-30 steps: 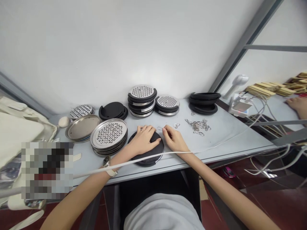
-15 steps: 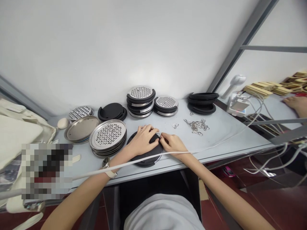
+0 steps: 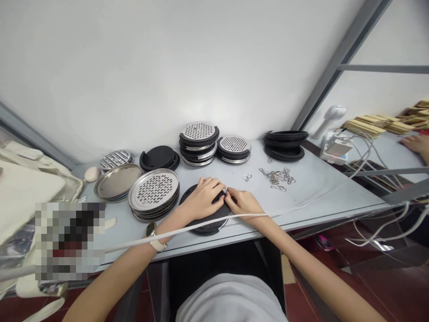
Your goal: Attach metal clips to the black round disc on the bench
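Note:
A black round rubber-like holder (image 3: 208, 226) with a thin metal rim lies at the table's front edge. Over its top rests my left hand (image 3: 205, 197), a watch on the wrist, with bent fingers gripping the holder near its right upper edge. My right hand (image 3: 244, 203) pinches a small metal wire clip (image 3: 225, 191) at that edge, close to the left fingertips. The fingers hide most of the clip. To the right lies a loose pile of similar wire clips (image 3: 277, 177), with a single clip (image 3: 247, 177) nearer my right hand.
Perforated metal discs (image 3: 154, 190) are stacked at left beside plain metal plates (image 3: 118, 181). Along the wall stand assembled discs (image 3: 199, 145), black holders (image 3: 284, 145) and a black disc (image 3: 159, 158). A white cable (image 3: 187, 227) crosses before my forearms. Another person's hand (image 3: 417, 144) shows at right.
Both hands stay at the holder's edge, the right fingers still pinching the clip with only a slight shift. The whole view has moved slightly.

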The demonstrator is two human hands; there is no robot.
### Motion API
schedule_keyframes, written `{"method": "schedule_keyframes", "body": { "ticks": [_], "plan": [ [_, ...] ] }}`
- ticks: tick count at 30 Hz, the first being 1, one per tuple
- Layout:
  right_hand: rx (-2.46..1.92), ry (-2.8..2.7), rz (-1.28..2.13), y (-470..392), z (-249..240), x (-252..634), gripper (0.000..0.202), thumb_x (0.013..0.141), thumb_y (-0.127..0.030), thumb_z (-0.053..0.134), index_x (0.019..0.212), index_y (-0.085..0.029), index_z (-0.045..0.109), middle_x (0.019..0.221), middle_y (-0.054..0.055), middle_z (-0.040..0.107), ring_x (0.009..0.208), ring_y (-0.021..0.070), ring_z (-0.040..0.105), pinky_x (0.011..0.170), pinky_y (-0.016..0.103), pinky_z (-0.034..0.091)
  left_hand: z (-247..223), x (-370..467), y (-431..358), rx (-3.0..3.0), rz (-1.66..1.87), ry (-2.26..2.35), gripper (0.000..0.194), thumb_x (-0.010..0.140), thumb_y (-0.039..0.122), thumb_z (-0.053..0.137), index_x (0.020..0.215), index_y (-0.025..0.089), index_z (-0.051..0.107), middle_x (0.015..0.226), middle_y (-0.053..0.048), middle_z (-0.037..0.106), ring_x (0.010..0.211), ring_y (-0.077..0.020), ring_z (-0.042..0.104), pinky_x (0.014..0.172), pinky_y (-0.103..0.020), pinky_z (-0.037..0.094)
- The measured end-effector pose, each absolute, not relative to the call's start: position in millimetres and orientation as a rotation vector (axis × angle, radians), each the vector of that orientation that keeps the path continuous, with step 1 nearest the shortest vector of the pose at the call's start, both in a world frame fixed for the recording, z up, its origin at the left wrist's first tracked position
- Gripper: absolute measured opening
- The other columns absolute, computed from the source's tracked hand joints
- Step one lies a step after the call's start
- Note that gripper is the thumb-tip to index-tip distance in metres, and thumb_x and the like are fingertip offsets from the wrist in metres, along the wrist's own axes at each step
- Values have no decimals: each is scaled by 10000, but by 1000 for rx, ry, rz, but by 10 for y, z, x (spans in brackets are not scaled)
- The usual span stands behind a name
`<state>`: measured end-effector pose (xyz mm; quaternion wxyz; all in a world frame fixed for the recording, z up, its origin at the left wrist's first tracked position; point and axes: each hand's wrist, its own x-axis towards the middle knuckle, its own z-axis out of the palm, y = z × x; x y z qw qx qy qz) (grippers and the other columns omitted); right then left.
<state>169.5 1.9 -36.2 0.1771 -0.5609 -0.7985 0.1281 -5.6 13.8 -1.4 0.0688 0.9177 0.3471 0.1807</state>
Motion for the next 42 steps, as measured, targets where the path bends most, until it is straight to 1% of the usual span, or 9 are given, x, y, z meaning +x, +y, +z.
{"method": "schedule_keyframes", "body": {
  "ticks": [6, 16, 19, 23, 27, 33, 42],
  "plan": [
    [-1561, -2265, 351, 24, -394, 1700, 285, 939, -323, 331, 880, -206, 584, 698, 31, 664, 570, 148, 576, 543, 238, 267, 8, -59, 120, 2827, 540, 1059, 197, 894, 226, 421, 1056, 192, 529, 993, -69, 525, 973, -226, 475, 877, -384, 357],
    [-1581, -2287, 351, 12, -351, 1693, 287, 945, -326, 325, 872, -203, 574, 724, 40, 671, 602, 153, 594, 548, 235, 271, -12, -62, 133, 2819, 549, 1048, 167, 889, 224, 433, 1020, 180, 525, 961, -67, 513, 947, -217, 487, 875, -371, 388],
    [-1572, -2286, 359, 5, -343, 1694, 285, 946, -328, 323, 881, -201, 570, 739, 43, 674, 612, 151, 596, 552, 235, 273, -5, -58, 123, 2789, 549, 1053, 166, 891, 225, 431, 1020, 179, 526, 951, -68, 533, 940, -213, 515, 854, -350, 412],
    [-1599, -2297, 354, 6, -339, 1692, 288, 946, -323, 324, 861, -195, 567, 715, 38, 667, 596, 145, 587, 548, 236, 261, 5, -58, 109, 2705, 479, 1060, 192, 914, 230, 396, 1069, 188, 501, 957, -50, 606, 891, -190, 585, 779, -302, 443],
    [-1591, -2304, 336, 11, -341, 1688, 290, 947, -318, 316, 853, -194, 561, 692, 28, 655, 581, 137, 576, 545, 235, 250, 13, -65, 106, 2702, 407, 1136, 216, 926, 275, 384, 1105, 208, 487, 961, -36, 652, 864, -203, 630, 719, -298, 448],
    [-1607, -2290, 333, 7, -343, 1685, 286, 945, -317, 320, 830, -194, 552, 660, 18, 636, 564, 133, 560, 538, 236, 239, 18, -60, 104, 2753, 344, 1197, 227, 931, 320, 376, 1093, 207, 489, 850, -28, 677, 778, -217, 654, 641, -298, 436],
    [-1607, -2265, 344, 7, -335, 1676, 272, 940, -317, 331, 818, -196, 542, 628, 9, 610, 553, 131, 543, 532, 235, 238, -9, -66, 115, 2776, 347, 1233, 263, 928, 343, 371, 1127, 214, 486, 830, -32, 688, 764, -229, 664, 640, -305, 441]
  ]
}}
